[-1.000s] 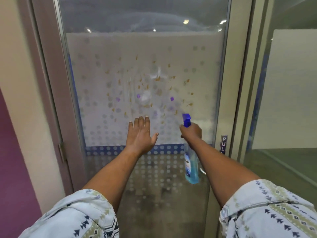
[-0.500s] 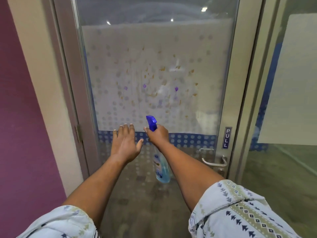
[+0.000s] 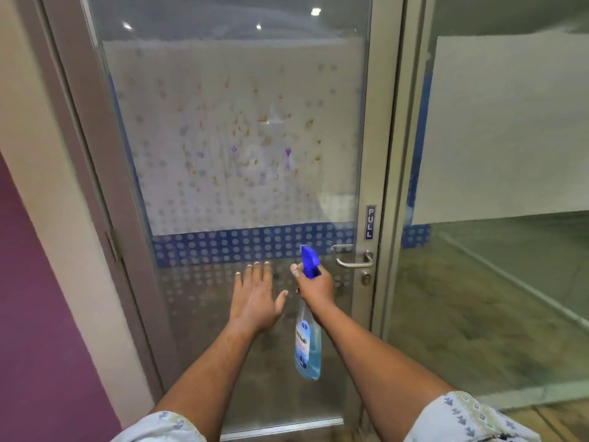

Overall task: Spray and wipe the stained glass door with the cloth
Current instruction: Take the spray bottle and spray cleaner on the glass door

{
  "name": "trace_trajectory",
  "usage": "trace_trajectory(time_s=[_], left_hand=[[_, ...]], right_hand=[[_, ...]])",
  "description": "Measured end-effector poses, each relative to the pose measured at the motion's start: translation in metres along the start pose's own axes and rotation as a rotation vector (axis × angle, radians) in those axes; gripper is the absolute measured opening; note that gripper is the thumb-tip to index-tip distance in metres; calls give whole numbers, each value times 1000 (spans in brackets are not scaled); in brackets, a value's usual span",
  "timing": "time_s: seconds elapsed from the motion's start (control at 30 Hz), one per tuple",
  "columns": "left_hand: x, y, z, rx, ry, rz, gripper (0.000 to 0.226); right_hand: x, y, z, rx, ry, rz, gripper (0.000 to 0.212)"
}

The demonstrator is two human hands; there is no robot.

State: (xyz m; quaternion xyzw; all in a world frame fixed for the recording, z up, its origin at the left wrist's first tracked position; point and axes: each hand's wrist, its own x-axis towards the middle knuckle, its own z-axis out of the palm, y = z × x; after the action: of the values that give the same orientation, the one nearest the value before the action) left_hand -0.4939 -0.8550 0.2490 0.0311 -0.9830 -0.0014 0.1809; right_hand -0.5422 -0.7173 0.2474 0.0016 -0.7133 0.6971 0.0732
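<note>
The glass door (image 3: 223, 74) fills the middle of the view, its frosted dotted panel flecked with orange and purple stains (image 3: 248, 145) and wet streaks. My right hand (image 3: 315, 287) grips a spray bottle (image 3: 307, 342) of light blue liquid by its neck, the blue nozzle pointing up toward the glass, below the stained patch. My left hand (image 3: 255, 298) is spread open with fingers apart, held flat close to the lower glass, just left of the bottle. No cloth is in view.
A metal lever handle (image 3: 353, 261) and a PULL sign (image 3: 369, 222) sit on the door's right stile. A fixed glass panel (image 3: 497, 282) stands to the right. A beige door frame (image 3: 47, 154) and a purple wall (image 3: 38, 330) are on the left.
Both hands have dropped from the stained patch to below the blue dotted band. The bottle now sits close to the lever handle, and the view takes in more of the door.
</note>
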Motion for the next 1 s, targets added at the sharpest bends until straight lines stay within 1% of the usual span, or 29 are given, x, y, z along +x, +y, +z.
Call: trace_trajectory(time_s=[0.1,0.23,0.3,0.4,0.57,0.63,0.77,0.83,0.9,1.0], left_hand=[[-29,36,12,-52,-40,84,85],[-63,87,24,-102,-100,194,85],[-81,114,29,-125,-125,251,84],[-107,161,34,-159,-162,347,82],[-159,254,38,-262,-336,635,78],[-186,292,35,-305,-412,710,78],[-250,376,22,-411,-535,771,67],[-284,418,17,-501,-618,783,68],[-320,460,15,-597,-720,777,67],[-374,520,13,-734,-813,728,54]], right_hand=[[-32,21,-40,-79,90,47,25],[-69,41,-96,-109,215,106,30],[-88,48,-127,-108,281,129,32],[-119,58,-177,-81,376,153,29],[-174,71,-271,-15,493,227,37],[-199,77,-313,-26,551,230,39],[-256,85,-400,-64,660,238,34],[-285,88,-440,-93,705,250,29],[-315,93,-480,-109,774,253,27],[-360,103,-534,-103,860,268,26]])
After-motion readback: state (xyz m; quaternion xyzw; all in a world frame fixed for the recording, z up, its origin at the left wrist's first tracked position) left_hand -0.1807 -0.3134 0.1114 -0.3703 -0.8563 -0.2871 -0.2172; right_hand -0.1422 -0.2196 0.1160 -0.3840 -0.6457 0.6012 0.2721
